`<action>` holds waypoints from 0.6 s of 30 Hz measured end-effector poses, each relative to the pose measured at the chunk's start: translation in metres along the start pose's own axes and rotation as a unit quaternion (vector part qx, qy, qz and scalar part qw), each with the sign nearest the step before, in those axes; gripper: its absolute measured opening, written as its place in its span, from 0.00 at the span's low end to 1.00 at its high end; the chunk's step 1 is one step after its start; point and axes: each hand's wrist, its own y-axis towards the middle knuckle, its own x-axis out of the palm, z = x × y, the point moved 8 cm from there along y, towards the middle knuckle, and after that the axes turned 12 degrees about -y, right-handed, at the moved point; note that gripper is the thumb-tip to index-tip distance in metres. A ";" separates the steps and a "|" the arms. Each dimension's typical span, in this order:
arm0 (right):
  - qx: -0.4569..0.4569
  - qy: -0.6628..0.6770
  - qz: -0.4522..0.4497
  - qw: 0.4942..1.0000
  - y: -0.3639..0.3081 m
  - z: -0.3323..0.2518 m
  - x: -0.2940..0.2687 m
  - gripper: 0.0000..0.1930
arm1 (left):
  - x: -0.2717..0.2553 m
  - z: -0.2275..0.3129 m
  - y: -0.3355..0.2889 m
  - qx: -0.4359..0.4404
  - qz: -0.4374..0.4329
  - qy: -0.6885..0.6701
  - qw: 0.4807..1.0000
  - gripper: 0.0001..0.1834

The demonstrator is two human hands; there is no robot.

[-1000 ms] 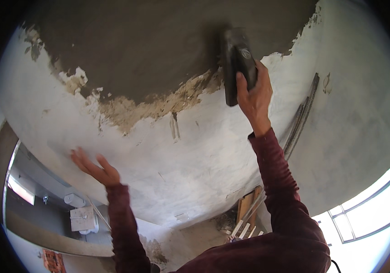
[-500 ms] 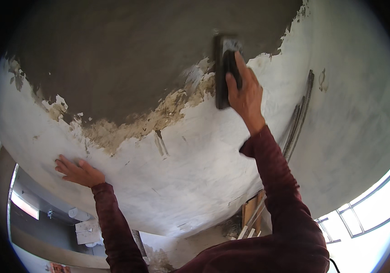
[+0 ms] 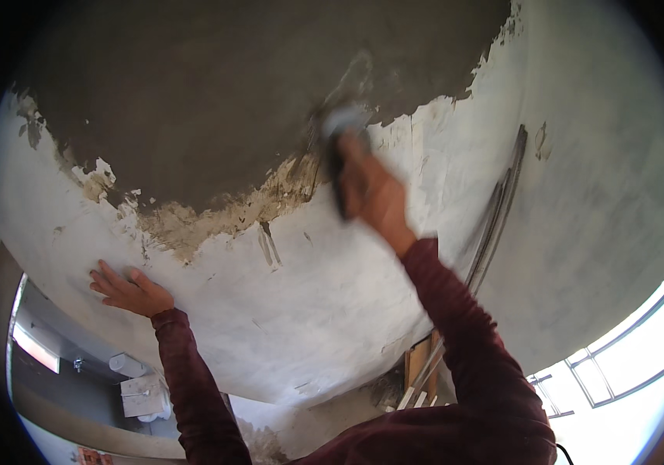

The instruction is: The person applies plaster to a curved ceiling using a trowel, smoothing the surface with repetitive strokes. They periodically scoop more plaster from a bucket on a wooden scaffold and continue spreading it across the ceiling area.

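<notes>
I look up at a ceiling. My right hand (image 3: 370,190) grips a plastering trowel (image 3: 339,128), blurred by motion, pressed flat against the ceiling at the edge of the wet grey plaster patch (image 3: 215,101). My left hand (image 3: 126,288) lies flat with spread fingers on the bare white ceiling (image 3: 293,310), below the ragged, brownish border of the plaster (image 3: 223,221). Both arms wear dark red sleeves.
A thin conduit or pipe (image 3: 498,217) runs along the ceiling at right. A bright window with a frame (image 3: 634,349) sits at lower right. Wooden boards (image 3: 417,372) lean near the wall below. A doorway and white fixtures (image 3: 142,391) show at lower left.
My right hand has swept the trowel leftward along the plaster edge. My left hand rose from the air and came flat onto the white ceiling.
</notes>
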 end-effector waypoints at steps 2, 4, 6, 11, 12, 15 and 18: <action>-0.074 -0.075 -0.044 0.993 0.016 -0.051 -0.030 0.28 | -0.011 -0.011 0.000 -0.004 0.010 0.020 1.000 0.39; 0.021 0.017 0.023 0.999 0.012 0.007 -0.008 0.26 | -0.005 -0.004 0.002 0.004 0.003 0.013 1.000 0.38; 0.108 -0.019 0.045 0.993 0.052 0.026 -0.033 0.22 | -0.003 -0.001 -0.001 0.004 -0.002 0.006 1.000 0.38; -0.056 -0.033 -0.020 0.998 -0.027 -0.035 -0.004 0.28 | -0.006 -0.013 0.001 -0.002 0.008 0.022 1.000 0.38; -0.079 -0.111 0.001 0.991 -0.006 -0.026 -0.012 0.27 | -0.004 -0.014 0.000 -0.005 0.000 0.026 1.000 0.38; 0.128 0.007 0.062 0.990 0.035 0.050 -0.025 0.23 | -0.004 -0.005 0.000 0.011 0.002 0.013 1.000 0.39; 0.141 -0.023 0.095 0.985 -0.005 0.065 -0.018 0.24 | 0.003 -0.007 -0.003 0.003 -0.012 0.010 1.000 0.39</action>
